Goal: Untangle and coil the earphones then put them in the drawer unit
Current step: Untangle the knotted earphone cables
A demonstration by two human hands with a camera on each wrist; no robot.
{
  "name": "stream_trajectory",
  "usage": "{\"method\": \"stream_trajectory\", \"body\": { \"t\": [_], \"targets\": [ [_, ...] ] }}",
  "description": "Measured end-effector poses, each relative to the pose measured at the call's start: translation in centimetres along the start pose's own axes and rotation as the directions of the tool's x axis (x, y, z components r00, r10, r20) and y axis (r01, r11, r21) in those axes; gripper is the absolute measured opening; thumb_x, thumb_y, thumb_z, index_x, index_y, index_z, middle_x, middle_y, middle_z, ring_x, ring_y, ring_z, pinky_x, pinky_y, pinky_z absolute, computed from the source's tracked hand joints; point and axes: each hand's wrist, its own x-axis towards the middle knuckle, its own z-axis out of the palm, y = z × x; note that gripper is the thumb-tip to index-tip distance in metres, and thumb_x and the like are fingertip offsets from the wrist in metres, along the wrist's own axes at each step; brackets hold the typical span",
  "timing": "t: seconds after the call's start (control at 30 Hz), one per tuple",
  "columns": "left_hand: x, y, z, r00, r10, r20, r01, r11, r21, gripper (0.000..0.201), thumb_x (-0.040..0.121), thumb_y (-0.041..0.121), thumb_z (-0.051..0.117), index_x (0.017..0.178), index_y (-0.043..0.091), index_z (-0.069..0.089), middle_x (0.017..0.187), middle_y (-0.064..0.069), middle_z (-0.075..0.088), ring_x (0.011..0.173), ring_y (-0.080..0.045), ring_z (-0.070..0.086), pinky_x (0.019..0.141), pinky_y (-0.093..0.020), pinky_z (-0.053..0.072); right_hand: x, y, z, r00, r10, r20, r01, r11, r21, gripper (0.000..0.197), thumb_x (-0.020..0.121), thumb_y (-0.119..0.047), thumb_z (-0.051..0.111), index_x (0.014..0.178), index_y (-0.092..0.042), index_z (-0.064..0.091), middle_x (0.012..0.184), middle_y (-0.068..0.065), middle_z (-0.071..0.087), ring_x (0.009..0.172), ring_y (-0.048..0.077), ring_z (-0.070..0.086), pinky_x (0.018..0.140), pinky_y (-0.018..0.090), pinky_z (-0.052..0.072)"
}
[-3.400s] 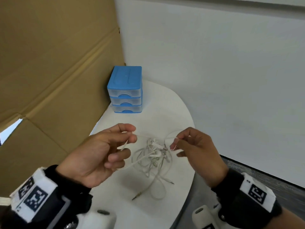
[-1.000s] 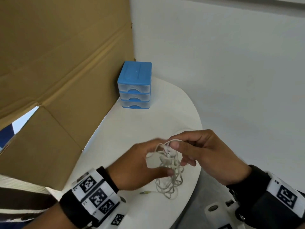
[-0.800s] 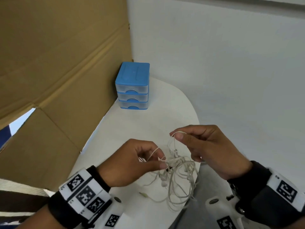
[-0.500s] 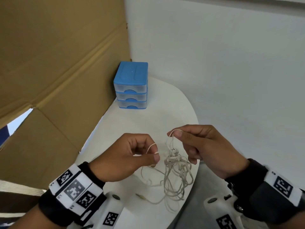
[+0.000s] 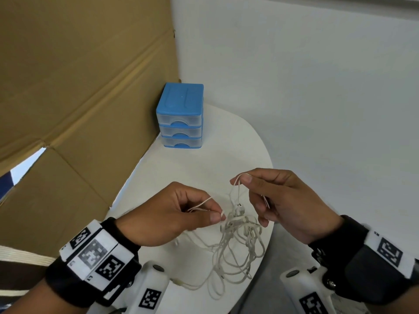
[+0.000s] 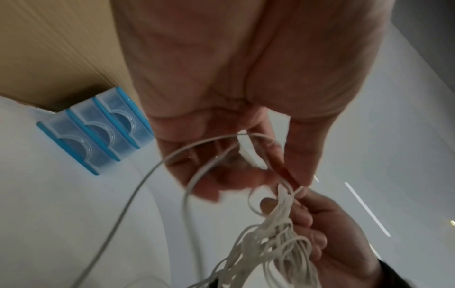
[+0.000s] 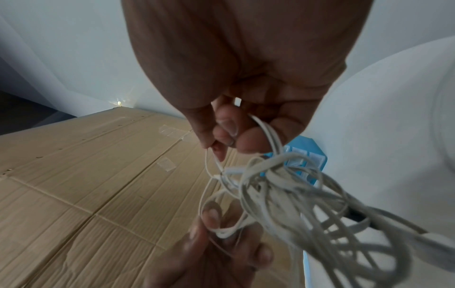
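The white earphones (image 5: 238,243) hang as a tangled bunch between my hands, their lower loops trailing onto the white table (image 5: 204,173). My left hand (image 5: 221,217) pinches one strand of the cable between thumb and forefinger. My right hand (image 5: 241,180) pinches a loop of the cable higher up, to the right. The tangle shows close up in the left wrist view (image 6: 275,233) and in the right wrist view (image 7: 283,191). The blue drawer unit (image 5: 180,116) with three clear drawers, all closed, stands at the table's far end, against the cardboard.
A tall cardboard sheet (image 5: 79,87) walls off the left side. A white wall (image 5: 317,87) runs behind and to the right. The table's rounded right edge (image 5: 269,168) drops to a grey floor. The jack plug (image 5: 179,281) lies near the front edge.
My hands have drawn apart from the bunch. The left hand went from cupping the tangle to pinching a single strand, while the right hand lifted a loop up and the tangle hangs looser.
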Motion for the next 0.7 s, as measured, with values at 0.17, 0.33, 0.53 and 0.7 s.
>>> {"method": "stream_trajectory", "body": {
  "t": [0.17,0.33,0.53,0.7],
  "targets": [
    [0.2,-0.1,-0.5,0.998,0.026,-0.055,-0.029,0.998,-0.056,0.01,0.063,0.031,0.065,0.064,0.022,0.07,0.116,0.009,0.069,0.112,-0.005,0.061,0.081,-0.011,0.045,-0.1,0.0,0.1,1.0,0.005,0.002,-0.005,1.0,0.002,0.022,0.084,-0.031,0.062,0.088,-0.016,0.077,0.052,0.006,0.04,0.04,0.015,0.031,0.047,0.027,0.043],
    [0.3,0.4,-0.3,0.991,0.08,-0.105,-0.094,0.987,-0.133,0.018,0.071,0.032,0.062,0.064,0.017,0.07,0.097,-0.006,0.075,0.099,-0.017,0.067,0.083,-0.016,0.046,-0.3,0.0,0.1,1.0,-0.023,0.021,0.024,1.0,-0.013,0.022,0.085,-0.028,0.063,0.09,-0.012,0.076,0.052,0.007,0.041,0.04,0.015,0.032,0.046,0.027,0.043],
    [0.4,0.2,0.5,0.942,0.116,-0.316,-0.099,0.993,0.071,0.014,0.077,0.035,0.072,0.081,0.021,0.074,0.068,-0.014,0.061,0.06,-0.016,0.048,0.061,-0.025,0.043,-0.7,-0.2,0.6,0.965,-0.23,-0.125,0.219,0.971,-0.094,0.003,0.077,-0.005,0.075,0.076,-0.002,0.074,0.057,0.016,0.058,0.045,0.014,0.043,0.046,0.017,0.04],
    [0.0,1.3,2.0,0.963,0.096,-0.253,-0.089,0.995,0.04,0.027,0.073,0.034,0.074,0.099,0.03,0.074,0.047,0.005,0.053,0.043,-0.006,0.045,0.052,-0.016,0.039,-1.5,-0.2,2.1,0.948,-0.312,-0.061,0.302,0.944,-0.134,0.003,0.08,-0.009,0.074,0.08,-0.008,0.077,0.055,0.032,0.041,0.049,0.035,0.027,0.046,0.025,0.029]
  ]
}}
